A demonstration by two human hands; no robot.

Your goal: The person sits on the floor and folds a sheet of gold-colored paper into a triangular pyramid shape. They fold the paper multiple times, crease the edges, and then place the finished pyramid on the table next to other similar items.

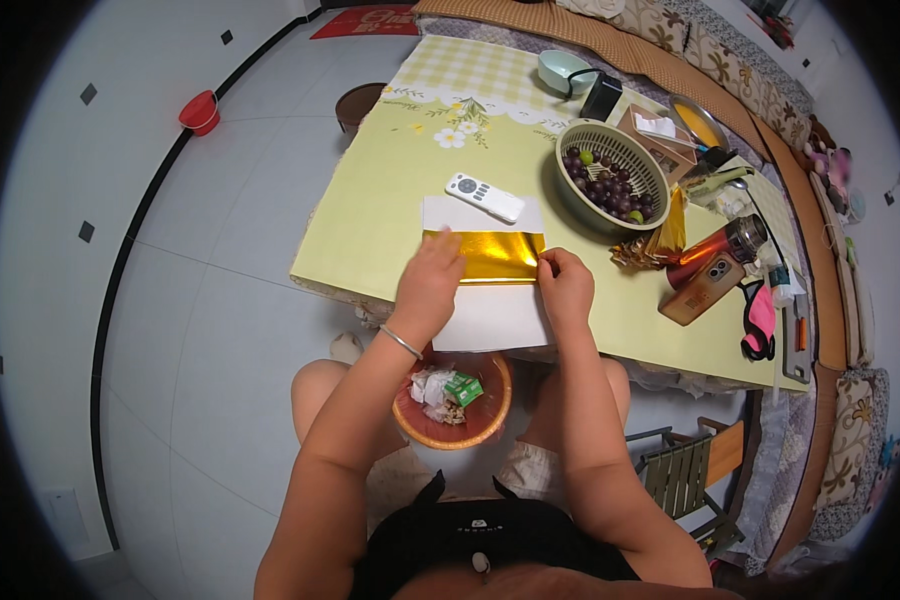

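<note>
On the green-covered table [355,240] in the upper centre, a white sheet [492,320] carries smooth, shiny gold foil [510,257] at mid-frame, its left end partly hidden by the left hand [433,280], whose grip is too blurred to tell, while the right hand [567,288] pinches its right edge. Around them are a waste basket [502,412] at lower centre, a colander [580,213] of dark grapes [607,190] at upper right, a red flask [705,250], a brown phone [703,288], and a white remote [486,197] overlapping the sheet's top. Small pale lettering marks the black top [420,545] at the lower edge.
</note>
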